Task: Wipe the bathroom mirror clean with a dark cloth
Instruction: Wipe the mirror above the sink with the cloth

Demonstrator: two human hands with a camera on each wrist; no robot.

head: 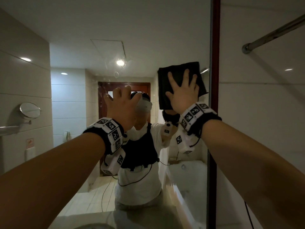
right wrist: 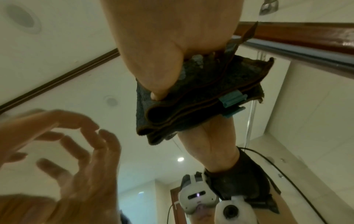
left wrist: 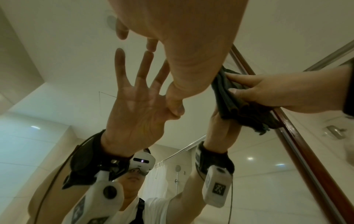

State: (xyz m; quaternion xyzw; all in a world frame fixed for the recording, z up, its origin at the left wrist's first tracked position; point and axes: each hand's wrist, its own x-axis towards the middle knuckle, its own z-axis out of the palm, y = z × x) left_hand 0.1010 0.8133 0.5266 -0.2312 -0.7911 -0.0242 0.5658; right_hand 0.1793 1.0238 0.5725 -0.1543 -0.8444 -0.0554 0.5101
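The large bathroom mirror (head: 79,47) fills the head view, bounded on the right by a dark wooden frame (head: 215,63). A folded dark cloth (head: 175,70) lies flat on the glass near that frame, high up. My right hand (head: 184,95) presses it against the mirror with fingers spread and straight. The right wrist view shows the thumb on the cloth (right wrist: 201,91), whose folds hang open below. My left hand (head: 122,103) is raised to the left of the cloth, fingers spread, fingertips (left wrist: 151,47) touching the bare glass. Water spots (head: 116,74) mark the mirror above the left hand.
A round shaving mirror (head: 30,110) and a shelf (head: 8,129) hang on the tiled left wall. A metal shower rail (head: 272,33) crosses the tiled wall (head: 264,121) right of the frame. The pale counter (head: 82,220) lies below.
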